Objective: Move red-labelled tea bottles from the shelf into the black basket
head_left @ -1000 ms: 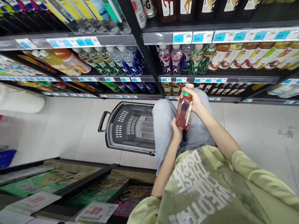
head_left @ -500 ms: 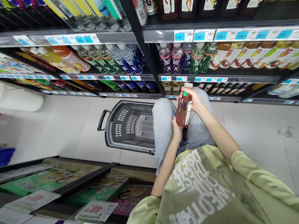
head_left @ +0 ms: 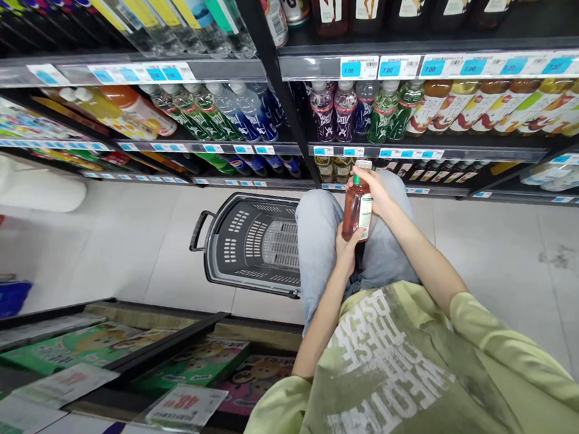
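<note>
A bottle of reddish-brown drink [head_left: 355, 206] with a white cap and a green neck band is held tilted above my knees. Its pale label faces up and to the right. My left hand [head_left: 345, 247] is closed round the base, thumb lying across the lower end. Near the neck, my right hand [head_left: 375, 189] wraps the upper part from the right side. A grey and black shopping basket [head_left: 228, 272] with slotted walls rests on the floor to the left of my legs, its handle pointing left.
Drink shelves [head_left: 434, 147] with price tags run along the front, close to my knees. Behind on the left stands a display of boxed goods [head_left: 195, 366] with price cards. A white cylindrical object [head_left: 41, 190] and a blue package [head_left: 3, 301] are at far left.
The bottle has turned slightly in my hands, so more of its pale label shows. My left thumb has shifted across its lower end. The basket has stayed put.
</note>
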